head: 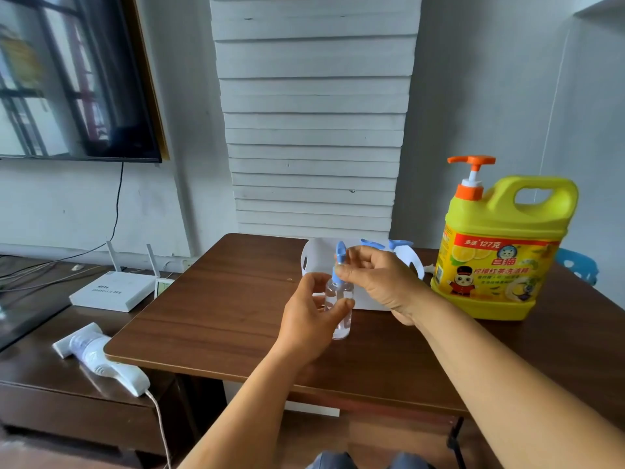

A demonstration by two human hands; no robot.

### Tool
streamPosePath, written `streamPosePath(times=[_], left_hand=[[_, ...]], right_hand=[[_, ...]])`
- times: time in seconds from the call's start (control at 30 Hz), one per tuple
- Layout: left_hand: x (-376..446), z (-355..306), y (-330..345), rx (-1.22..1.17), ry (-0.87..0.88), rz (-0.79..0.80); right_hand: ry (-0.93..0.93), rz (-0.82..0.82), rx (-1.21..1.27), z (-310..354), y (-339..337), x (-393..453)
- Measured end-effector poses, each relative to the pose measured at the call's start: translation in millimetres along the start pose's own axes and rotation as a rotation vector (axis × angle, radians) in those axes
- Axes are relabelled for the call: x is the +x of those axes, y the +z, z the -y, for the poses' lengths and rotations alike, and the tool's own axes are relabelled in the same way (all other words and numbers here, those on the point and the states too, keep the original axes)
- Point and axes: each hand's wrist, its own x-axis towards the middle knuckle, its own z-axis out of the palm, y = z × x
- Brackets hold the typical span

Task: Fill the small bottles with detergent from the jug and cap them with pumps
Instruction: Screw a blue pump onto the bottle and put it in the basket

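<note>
The small clear bottle [339, 308] stands on the brown table [216, 299], near the middle, just in front of a white basket [313, 257]. The left hand [309, 324] is curled round the bottle's side and holds it steady. The right hand [375, 282] pinches the blue pump [339, 262] at the bottle's neck with thumb and fingers, so it looks like the pump is being put on or twisted tight. I cannot tell how much soap is in the bottle, because it is see-through and the hand hides part of it. More blue pumps [389, 245] poke up from the basket behind the hands. The big yellow detergent jug [497, 252] with its orange pump top [471, 176] stands on the table off to the right, well apart from the bottle. A few things could go wrong from here. If the pump goes on crooked, it may not screw down and soap could leak out later. If the left hand squeezes too hard or lets go, the light little bottle could tip and spill on the table. The right arm is close to the basket, so a big move could knock it. To the left, on a lower cabinet [50, 394], sit a white router [111, 291] and a white handheld gadget [101, 360] with a cord.
</note>
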Motion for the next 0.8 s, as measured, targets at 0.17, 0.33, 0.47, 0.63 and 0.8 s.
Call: streamPosePath(times=[0.17,0.33,0.47,0.63,0.8], left_hand=[[-0.3,-2.0,0.0,-0.008,0.004,0.016],[-0.3,-1.6,0.1,-0.008,-0.004,0.005],[-0.7,-2.6,0.5,-0.006,-0.007,0.008],[-1.2,-3.0,-0.6,0.011,-0.015,0.017],[-1.2,-3.5,-0.1,0.009,-0.020,0.016]], right_hand=[[0.011,-0.040,-0.011,-3.0,-0.1,2.5],[0.010,-0.050,0.016,-3.9,1.0,1.1],[0.031,0.008,0.099,-4.1,1.4,-2.0],[0.026,-0.023,0.018,-6.3,2.5,-0.2],[0.004,-0.022,0.078,-4.1,1.1,-2.4]])
